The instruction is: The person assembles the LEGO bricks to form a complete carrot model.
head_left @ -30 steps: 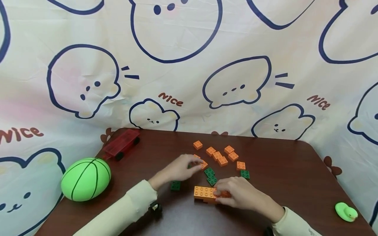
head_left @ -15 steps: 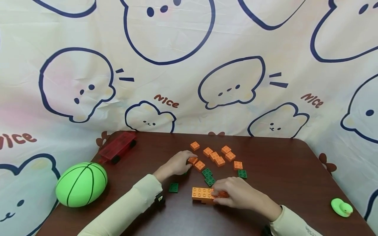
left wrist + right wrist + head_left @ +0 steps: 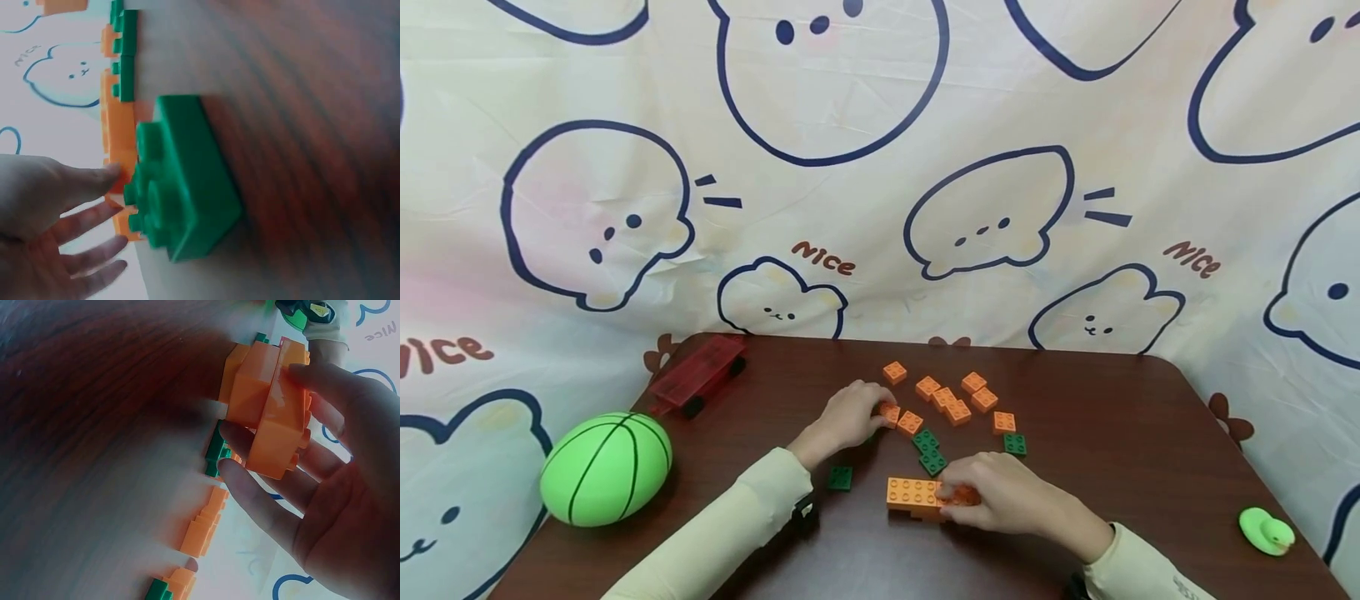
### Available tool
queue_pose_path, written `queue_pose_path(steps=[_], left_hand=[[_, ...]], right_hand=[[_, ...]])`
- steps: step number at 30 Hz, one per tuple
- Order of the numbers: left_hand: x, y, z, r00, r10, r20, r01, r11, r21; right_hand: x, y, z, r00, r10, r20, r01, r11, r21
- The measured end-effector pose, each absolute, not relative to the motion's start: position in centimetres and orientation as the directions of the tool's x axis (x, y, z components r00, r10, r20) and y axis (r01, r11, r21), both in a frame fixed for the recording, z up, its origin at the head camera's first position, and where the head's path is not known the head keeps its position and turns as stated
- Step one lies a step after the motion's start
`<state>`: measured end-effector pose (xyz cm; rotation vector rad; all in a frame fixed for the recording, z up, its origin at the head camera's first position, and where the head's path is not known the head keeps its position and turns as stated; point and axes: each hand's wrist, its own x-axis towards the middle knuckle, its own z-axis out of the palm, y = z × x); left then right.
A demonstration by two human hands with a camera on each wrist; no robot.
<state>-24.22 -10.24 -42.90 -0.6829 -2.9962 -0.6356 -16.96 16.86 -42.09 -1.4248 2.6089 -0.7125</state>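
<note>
My right hand point(image 3: 1003, 492) grips the right end of an assembly of orange toy building bricks point(image 3: 913, 493), low over the near middle of the table. In the right wrist view, thumb and fingers hold this orange assembly point(image 3: 275, 406) from both sides. My left hand point(image 3: 850, 414) reaches to a small orange brick point(image 3: 890, 414), its thumb and forefinger on it; the fingers partly hide it. Right beside that lies another orange brick point(image 3: 910, 423). A green brick point(image 3: 187, 181) stands large in front of the left hand in the left wrist view.
Several orange bricks point(image 3: 943, 399) lie loose farther back. Green bricks point(image 3: 930, 452) lie between the hands, with one point(image 3: 840, 477) nearer the left sleeve and one point(image 3: 1015, 444) at right. A green ball point(image 3: 606, 469), red toy car point(image 3: 700, 375) and green toy duck point(image 3: 1266, 532) stand on the table point(image 3: 1135, 467).
My left hand has drawn back a little to the left, its fingers now at the leftmost orange brick of the near pair. The right hand keeps its hold; the head view has shifted slightly.
</note>
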Motion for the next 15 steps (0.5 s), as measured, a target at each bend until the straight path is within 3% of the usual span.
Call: queue_pose_path(steps=[6, 15], left_hand=[[-23.5, -11.2, -42.3, -0.907, 0.414, 0.08, 0.399, 0.779, 0.484], [-20.3, -12.0, -40.0, -0.819, 0.571, 0.051, 0.448, 0.582, 0.678]], right_hand=[[-16.9, 16.7, -42.2, -0.56, -0.818, 0.136, -0.774, 0.457, -0.439], [-17.0, 16.8, -42.3, -0.554, -0.819, 0.15, -0.785, 0.454, -0.422]])
